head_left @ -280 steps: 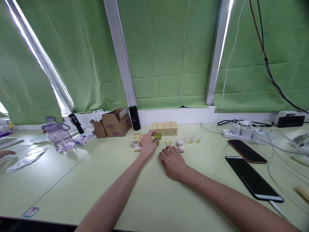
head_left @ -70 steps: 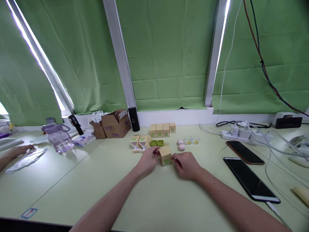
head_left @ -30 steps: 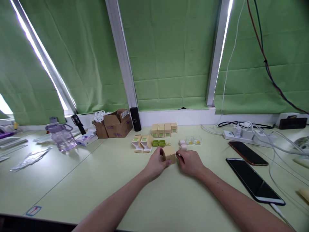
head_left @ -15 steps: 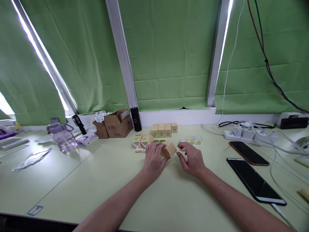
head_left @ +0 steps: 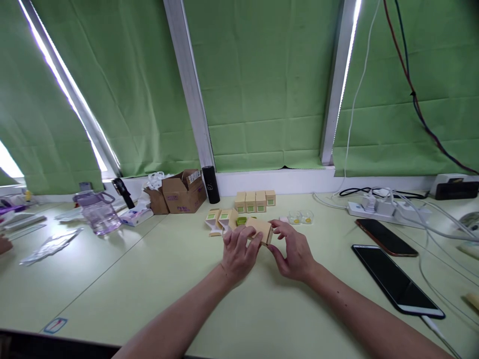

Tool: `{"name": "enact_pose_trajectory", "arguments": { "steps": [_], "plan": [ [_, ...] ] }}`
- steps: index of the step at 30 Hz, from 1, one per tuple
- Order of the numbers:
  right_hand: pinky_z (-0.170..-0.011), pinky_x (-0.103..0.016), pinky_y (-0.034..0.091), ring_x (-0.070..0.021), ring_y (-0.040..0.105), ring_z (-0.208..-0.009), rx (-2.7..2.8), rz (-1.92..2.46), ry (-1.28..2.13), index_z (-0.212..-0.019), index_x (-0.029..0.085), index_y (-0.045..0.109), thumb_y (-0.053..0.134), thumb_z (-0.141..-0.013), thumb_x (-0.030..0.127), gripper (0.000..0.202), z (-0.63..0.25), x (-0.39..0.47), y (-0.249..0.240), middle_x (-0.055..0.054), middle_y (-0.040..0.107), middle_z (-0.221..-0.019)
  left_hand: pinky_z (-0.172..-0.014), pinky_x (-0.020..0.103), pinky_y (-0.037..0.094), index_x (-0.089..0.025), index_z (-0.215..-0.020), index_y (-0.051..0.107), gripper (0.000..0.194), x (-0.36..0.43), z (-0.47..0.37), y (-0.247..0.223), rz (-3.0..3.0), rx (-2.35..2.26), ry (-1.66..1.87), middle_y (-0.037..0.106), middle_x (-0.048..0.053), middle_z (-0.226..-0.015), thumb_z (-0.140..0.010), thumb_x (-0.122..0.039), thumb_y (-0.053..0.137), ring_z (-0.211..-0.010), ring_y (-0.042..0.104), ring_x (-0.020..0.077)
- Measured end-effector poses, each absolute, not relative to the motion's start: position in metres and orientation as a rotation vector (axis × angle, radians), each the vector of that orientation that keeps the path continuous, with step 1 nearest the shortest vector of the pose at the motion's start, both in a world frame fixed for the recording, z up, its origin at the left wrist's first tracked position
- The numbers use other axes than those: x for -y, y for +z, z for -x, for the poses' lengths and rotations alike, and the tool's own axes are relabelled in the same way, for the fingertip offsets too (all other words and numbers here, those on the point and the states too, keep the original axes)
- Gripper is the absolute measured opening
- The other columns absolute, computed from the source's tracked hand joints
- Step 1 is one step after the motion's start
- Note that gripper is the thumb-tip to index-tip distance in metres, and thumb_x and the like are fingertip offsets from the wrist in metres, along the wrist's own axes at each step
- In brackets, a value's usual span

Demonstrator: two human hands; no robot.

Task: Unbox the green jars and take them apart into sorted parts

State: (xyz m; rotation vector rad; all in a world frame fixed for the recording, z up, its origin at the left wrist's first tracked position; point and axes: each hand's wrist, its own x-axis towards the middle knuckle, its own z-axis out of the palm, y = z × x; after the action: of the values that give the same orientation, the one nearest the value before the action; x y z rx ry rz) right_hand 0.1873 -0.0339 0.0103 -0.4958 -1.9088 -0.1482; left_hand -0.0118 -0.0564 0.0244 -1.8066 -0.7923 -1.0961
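Observation:
A small tan cardboard box (head_left: 261, 229) is gripped by my left hand (head_left: 239, 252), its fingers and thumb wrapped round the left side. My right hand (head_left: 294, 252) touches the box's right end, fingertips above and thumb below. Just behind the box lie green round items (head_left: 241, 220), partly hidden. Two tan boxes with open white flaps (head_left: 226, 218) stand to the left. Farther back, several closed tan boxes with green-framed windows (head_left: 250, 202) form a row. Clear cups with yellow bits (head_left: 301, 217) sit behind my right hand.
Two phones (head_left: 392, 279) and a white power strip (head_left: 389, 212) with tangled cables are at the right. On the left stand an opened carton (head_left: 183, 192), a black cylinder (head_left: 210, 184) and a purple bottle (head_left: 98, 212). Another person's hand (head_left: 4, 244) shows at the left edge.
The box has turned in my left hand, and my right hand has moved left onto its end. Another person's hand has appeared at the left edge.

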Motion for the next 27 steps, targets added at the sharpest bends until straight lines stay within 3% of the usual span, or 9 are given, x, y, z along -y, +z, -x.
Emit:
{"name": "enact_pose_trajectory", "arguments": {
  "steps": [10,18,22,27],
  "plan": [
    [-0.073,-0.041,0.06,-0.0288,0.066,-0.11,1.943,0.591,-0.146,-0.132,0.023,0.038,0.051,-0.096,0.019,0.039,-0.185,0.034,0.007,-0.018,0.061,-0.132,-0.094,0.041,0.035,-0.025,-0.12,0.056,0.032,0.06,0.007,0.022,1.96,1.055,-1.022,0.07,0.007,-0.107,-0.091,-0.017,0.066,-0.104,0.067,0.0251],
    [-0.066,-0.034,0.052,-0.0237,0.065,-0.084,1.982,0.788,-0.164,-0.123,0.019,0.044,0.049,-0.094,0.02,0.03,-0.184,0.032,0.005,-0.011,0.067,-0.1,-0.097,0.047,0.042,-0.021,-0.126,0.052,0.047,0.06,0.0,0.018,2.192,1.284,-0.96,0.066,0.011,-0.113,-0.083,-0.019,0.073,-0.107,0.063,0.031],
    [-0.064,-0.031,0.05,-0.0212,0.066,-0.077,1.968,0.872,-0.069,-0.116,0.02,0.044,0.041,-0.096,0.018,0.021,-0.185,0.03,0.005,-0.008,0.068,-0.095,-0.094,0.048,0.046,-0.021,-0.126,0.049,0.049,0.056,0.001,0.015,2.285,1.337,-0.984,0.065,0.012,-0.117,-0.083,-0.021,0.073,-0.11,0.062,0.0322],
    [-0.062,-0.031,0.051,-0.0198,0.069,-0.069,1.892,0.911,0.19,-0.12,0.022,0.04,0.036,-0.104,0.027,0.018,-0.187,0.026,0.007,-0.008,0.074,-0.097,-0.089,0.047,0.052,-0.021,-0.126,0.045,0.053,0.048,0.006,0.008,2.386,1.472,-1.05,0.064,0.012,-0.12,-0.083,-0.024,0.076,-0.111,0.063,0.0314]
  ]
}}
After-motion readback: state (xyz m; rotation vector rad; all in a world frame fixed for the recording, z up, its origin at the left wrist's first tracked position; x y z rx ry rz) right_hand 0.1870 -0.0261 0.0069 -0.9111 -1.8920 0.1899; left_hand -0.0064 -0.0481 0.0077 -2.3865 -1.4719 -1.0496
